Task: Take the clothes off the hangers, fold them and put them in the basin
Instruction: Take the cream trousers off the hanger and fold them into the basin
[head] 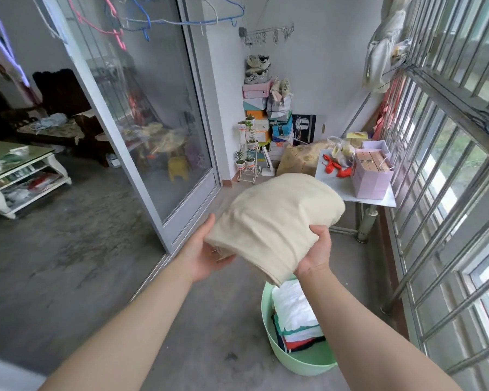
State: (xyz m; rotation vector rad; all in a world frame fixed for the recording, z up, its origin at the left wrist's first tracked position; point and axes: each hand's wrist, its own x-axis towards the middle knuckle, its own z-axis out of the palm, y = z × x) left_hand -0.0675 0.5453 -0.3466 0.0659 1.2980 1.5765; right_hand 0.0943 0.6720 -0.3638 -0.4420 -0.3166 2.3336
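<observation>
A folded cream garment [274, 221] is held up in front of me, above the floor. My left hand [206, 255] grips its lower left edge from beneath. My right hand [316, 249] grips its lower right side, thumb on top. Below the garment, on the concrete floor, stands a light green basin [268, 334] holding a stack of folded clothes [294, 314], white on top with dark and red ones lower down. Bare hangers, blue [198, 22] and pink [108, 29], hang overhead at the top left.
A sliding glass door [158, 114] runs along the left. Window bars [446, 176] line the right. A small table [339, 190] with a lilac bag [370, 176] stands ahead, with stacked shoe boxes [257, 114] and a plant stand [247, 153] in the far corner.
</observation>
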